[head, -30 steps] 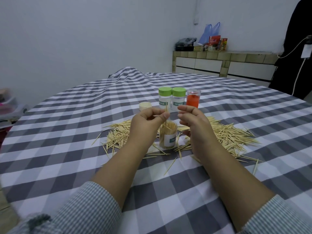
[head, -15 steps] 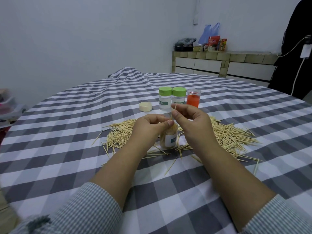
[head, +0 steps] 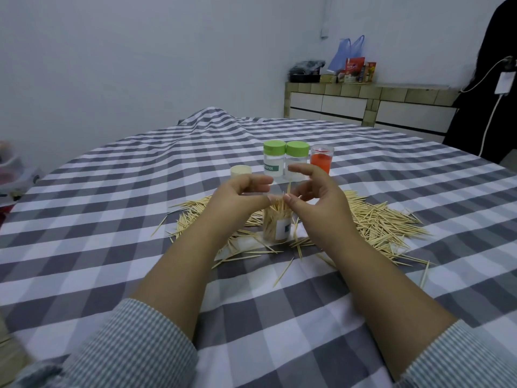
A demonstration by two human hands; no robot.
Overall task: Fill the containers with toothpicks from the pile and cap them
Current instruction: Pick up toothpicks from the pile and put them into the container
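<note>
Toothpicks (head: 375,219): loose pile spread across the checked cloth (head: 112,219) of the surface, on both sides of and behind the open container.
Open container (head: 277,228): clear, white label, upright in the middle of the pile, packed with upright toothpicks, uncapped.
Left hand (head: 237,200): above the container's left rim, fingers curled, thumb tip at the mouth of the container; whether it pinches anything cannot be told.
Right hand (head: 319,197): above the right rim, thumb and a curled finger pinching a single toothpick (head: 289,189) that stands upright over the container's mouth; index finger extended above.
Green-capped containers (head: 274,161): two, side by side behind the hands, closed.
Red-filled jar (head: 321,161): just right of them.
Cream cap (head: 241,171): lying alone to their left.
</note>
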